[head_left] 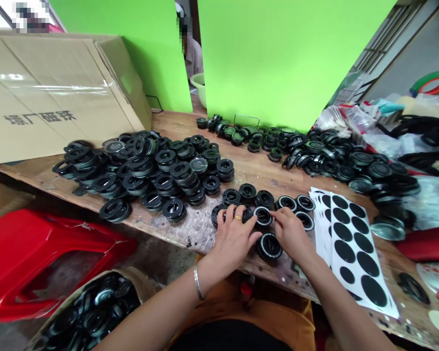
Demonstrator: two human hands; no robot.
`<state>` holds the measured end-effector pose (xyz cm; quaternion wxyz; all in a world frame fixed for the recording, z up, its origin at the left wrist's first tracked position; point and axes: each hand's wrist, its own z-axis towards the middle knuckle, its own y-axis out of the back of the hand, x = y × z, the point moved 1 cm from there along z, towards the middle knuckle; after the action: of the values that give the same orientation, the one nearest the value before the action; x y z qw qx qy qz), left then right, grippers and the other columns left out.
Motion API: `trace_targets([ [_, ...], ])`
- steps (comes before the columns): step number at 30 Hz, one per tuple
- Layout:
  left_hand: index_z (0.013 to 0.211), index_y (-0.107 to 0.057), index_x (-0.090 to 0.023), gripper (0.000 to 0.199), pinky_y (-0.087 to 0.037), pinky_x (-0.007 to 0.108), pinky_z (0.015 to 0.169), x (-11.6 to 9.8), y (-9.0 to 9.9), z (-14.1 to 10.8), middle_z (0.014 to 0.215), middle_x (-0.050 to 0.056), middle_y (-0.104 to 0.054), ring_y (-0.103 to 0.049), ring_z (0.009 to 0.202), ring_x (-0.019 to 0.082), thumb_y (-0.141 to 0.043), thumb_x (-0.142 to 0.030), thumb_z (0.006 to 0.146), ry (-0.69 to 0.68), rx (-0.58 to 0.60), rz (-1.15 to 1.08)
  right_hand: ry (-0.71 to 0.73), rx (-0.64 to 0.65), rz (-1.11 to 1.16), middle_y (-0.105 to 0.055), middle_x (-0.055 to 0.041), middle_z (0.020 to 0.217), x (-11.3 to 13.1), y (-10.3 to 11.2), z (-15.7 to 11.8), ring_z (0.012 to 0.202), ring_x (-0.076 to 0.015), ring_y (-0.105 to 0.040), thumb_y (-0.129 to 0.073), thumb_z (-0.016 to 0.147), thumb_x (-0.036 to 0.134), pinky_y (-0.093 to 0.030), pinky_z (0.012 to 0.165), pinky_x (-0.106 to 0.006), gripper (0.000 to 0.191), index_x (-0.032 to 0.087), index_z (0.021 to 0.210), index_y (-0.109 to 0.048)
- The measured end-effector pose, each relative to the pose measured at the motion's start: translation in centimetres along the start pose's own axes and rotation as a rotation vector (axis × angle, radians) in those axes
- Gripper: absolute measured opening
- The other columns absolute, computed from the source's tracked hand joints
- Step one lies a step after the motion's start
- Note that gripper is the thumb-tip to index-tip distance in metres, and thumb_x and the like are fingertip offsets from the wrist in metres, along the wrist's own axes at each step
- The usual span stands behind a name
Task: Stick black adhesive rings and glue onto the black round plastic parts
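Observation:
My left hand (pixel 236 234), with a ring and a bracelet, lies spread over black round parts on the near edge of the table. Its index fingertip meets the left rim of a black ring-shaped part (pixel 263 216) with a pale band. My right hand (pixel 291 231) is closed in a pinch at that part's right rim; anything between the fingertips is too small to make out. Just below sits another pale-banded black ring (pixel 270 246). More pale-banded rings (pixel 305 220) stand right of the pinch, and plain black ones (pixel 248 191) lie behind my left hand.
Stacked black rings (pixel 149 165) cover the table's left; more round parts (pixel 325 156) spread along the back and right. Sheets of black round stickers (pixel 354 243) lie right. Around stand a cardboard box (pixel 51 97), green panels (pixel 278 58), a red stool (pixel 40 243) and a filled sack (pixel 95 307).

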<state>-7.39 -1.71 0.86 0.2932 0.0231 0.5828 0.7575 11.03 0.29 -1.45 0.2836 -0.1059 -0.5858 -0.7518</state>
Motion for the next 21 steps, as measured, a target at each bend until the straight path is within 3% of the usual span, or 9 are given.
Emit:
trace_targets([
  [5, 0.119, -0.06, -0.028, 0.041, -0.034, 0.055, 0.095, -0.1, 0.1, 0.1, 0.126, 0.012, -0.048, -0.039, 0.118, 0.034, -0.07, -0.036, 0.081, 0.008, 0.016, 0.036, 0.017, -0.02, 0.015, -0.061, -0.0112, 0.1, 0.0, 2.4, -2.1, 0.088, -0.0218, -0.061, -0.039, 0.091, 0.019, -0.05, 0.078, -0.034, 0.029, 0.016, 0.108, -0.063],
  [8, 0.128, -0.054, -0.026, 0.049, -0.034, 0.053, 0.096, -0.3, 0.7, -0.6, 0.125, 0.012, -0.048, -0.039, 0.117, 0.033, -0.07, -0.033, 0.081, 0.005, 0.008, -0.012, -0.001, -0.023, -0.028, -0.063, -0.0101, 0.099, -1.3, 5.2, -6.0, 0.091, -0.0231, -0.06, -0.045, 0.093, 0.026, -0.05, 0.079, -0.036, 0.02, 0.018, 0.104, -0.061],
  [11, 0.123, -0.057, -0.025, 0.039, -0.037, 0.05, 0.095, -1.5, 1.4, -1.8, 0.12, 0.011, -0.05, -0.041, 0.114, 0.03, -0.066, -0.028, 0.084, -0.048, 0.031, -0.115, 0.021, 0.103, -0.159, -0.063, -0.0121, 0.108, -3.7, 6.8, -10.8, 0.1, -0.0276, -0.057, -0.055, 0.091, 0.033, -0.05, 0.085, -0.042, 0.026, 0.018, 0.111, -0.059],
  [15, 0.114, -0.06, -0.025, 0.031, -0.038, 0.049, 0.096, -4.2, 0.9, -3.1, 0.12, 0.009, -0.051, -0.041, 0.114, 0.029, -0.066, -0.025, 0.084, -0.153, 0.125, -0.22, 0.047, 0.087, -0.278, -0.054, -0.0175, 0.13, -5.9, 6.1, -14.9, 0.115, -0.0321, -0.052, -0.052, 0.092, 0.03, -0.048, 0.092, -0.049, 0.032, 0.015, 0.12, -0.059],
  [18, 0.111, -0.06, -0.023, 0.031, -0.038, 0.049, 0.097, -5.7, -0.1, -3.4, 0.121, 0.009, -0.05, -0.04, 0.116, 0.03, -0.068, -0.023, 0.082, -0.197, 0.175, -0.24, 0.057, 0.029, -0.281, -0.056, -0.0163, 0.13, -5.7, 4.9, -15.1, 0.115, -0.0302, -0.054, -0.048, 0.094, 0.024, -0.048, 0.094, -0.048, 0.029, 0.015, 0.118, -0.061],
  [21, 0.111, -0.061, -0.023, 0.03, -0.038, 0.049, 0.097, -6.3, -0.5, -3.2, 0.122, 0.009, -0.05, -0.04, 0.116, 0.03, -0.068, -0.022, 0.082, -0.201, 0.199, -0.239, 0.074, -0.045, -0.22, -0.059, -0.0132, 0.128, -4.9, 5.8, -15.1, 0.116, -0.0276, -0.056, -0.046, 0.096, 0.022, -0.049, 0.096, -0.046, 0.029, 0.017, 0.118, -0.063],
])
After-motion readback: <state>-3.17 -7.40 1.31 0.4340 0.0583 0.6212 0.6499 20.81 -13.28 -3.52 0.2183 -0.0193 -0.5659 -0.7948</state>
